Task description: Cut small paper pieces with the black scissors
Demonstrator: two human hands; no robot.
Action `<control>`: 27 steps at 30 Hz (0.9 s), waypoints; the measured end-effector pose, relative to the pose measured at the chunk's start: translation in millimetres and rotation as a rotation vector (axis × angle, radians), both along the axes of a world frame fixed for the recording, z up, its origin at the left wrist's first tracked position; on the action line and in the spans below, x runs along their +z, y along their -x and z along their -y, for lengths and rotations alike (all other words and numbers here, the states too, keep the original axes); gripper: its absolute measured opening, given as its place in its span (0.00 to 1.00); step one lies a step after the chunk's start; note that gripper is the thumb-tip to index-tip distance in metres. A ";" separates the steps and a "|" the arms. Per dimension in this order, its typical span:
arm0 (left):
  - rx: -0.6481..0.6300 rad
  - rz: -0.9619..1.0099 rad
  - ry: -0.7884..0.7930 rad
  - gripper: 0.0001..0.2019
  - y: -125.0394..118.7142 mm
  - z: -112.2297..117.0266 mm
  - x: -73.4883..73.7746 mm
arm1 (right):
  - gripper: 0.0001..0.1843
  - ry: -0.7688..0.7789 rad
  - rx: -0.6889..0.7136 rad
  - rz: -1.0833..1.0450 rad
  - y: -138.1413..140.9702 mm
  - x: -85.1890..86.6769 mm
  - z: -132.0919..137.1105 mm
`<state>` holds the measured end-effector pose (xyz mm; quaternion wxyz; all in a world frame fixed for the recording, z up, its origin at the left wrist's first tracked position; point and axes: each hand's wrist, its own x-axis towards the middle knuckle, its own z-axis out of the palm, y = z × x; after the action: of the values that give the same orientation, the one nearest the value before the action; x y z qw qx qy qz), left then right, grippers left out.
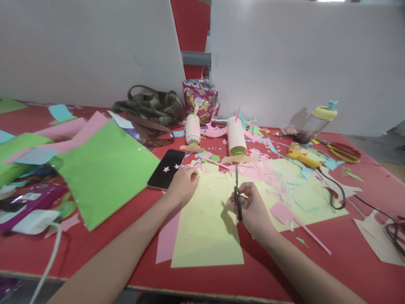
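Observation:
My right hand [251,207] is closed round the handles of black scissors [237,192], whose blades point away from me over a yellow paper sheet [205,223]. My left hand [183,181] rests with curled fingers on the top left edge of that sheet, next to a black phone [166,169] bearing two small pink stars. What the left fingers hold, if anything, is hidden. Pink and blue paper scraps [253,169] litter the area just beyond both hands.
Green and pink sheets [104,169] lie at left on the red table [63,249]. Two paper-wrapped bottles [236,135] lie behind the scraps, with a plaid bag [152,107] and snack pouch [201,97]. A yellow glue gun [300,157], red scissors [343,151] and a bottle [314,122] sit right.

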<state>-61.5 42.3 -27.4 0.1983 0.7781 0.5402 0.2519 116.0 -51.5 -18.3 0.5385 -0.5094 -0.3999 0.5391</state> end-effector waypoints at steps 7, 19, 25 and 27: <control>-0.045 0.060 0.057 0.06 -11.9 15.3 13.6 | 0.19 0.027 0.007 -0.052 -0.2 3.1 -0.4; -0.467 0.462 0.555 0.06 -34.5 52.6 24.5 | 0.20 -0.027 -0.117 -0.006 -1.2 4.0 -1.9; -0.407 0.354 0.324 0.07 -36.4 57.3 22.9 | 0.20 -0.063 -0.122 0.108 -2.1 -0.4 0.0; -0.396 0.360 0.251 0.08 -37.1 59.1 23.4 | 0.20 -0.060 -0.115 0.101 -2.0 -1.5 0.3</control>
<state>-24.3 -16.8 -4.0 0.4310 0.7804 0.3610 0.2735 118.0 -51.8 -19.8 0.5629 -0.5417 -0.4127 0.4685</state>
